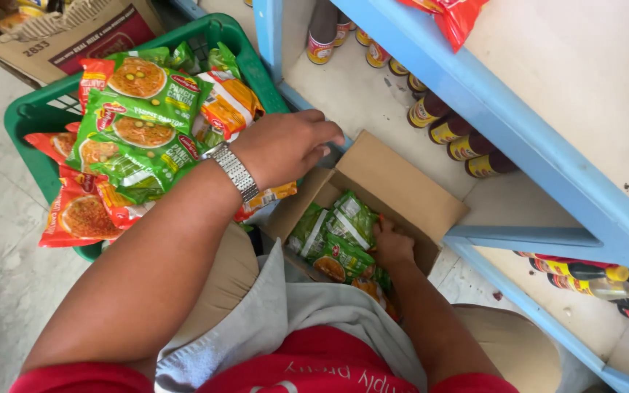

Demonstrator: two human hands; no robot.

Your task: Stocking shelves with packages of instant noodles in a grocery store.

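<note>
Our right hand [392, 244] pinched green packets [336, 244] in the box [402, 185]; our left hand [285, 145], fingers curled together, hovered just above.

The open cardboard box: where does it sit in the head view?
The cardboard box sits centre frame on the floor, right of the green basket and beside the blue shelf frame; the right hand reaches inside.

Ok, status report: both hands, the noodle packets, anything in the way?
Left hand hovering, empty, between green basket and cardboard box. Right hand inside box, on green noodle packets. Nothing in the way.
</note>
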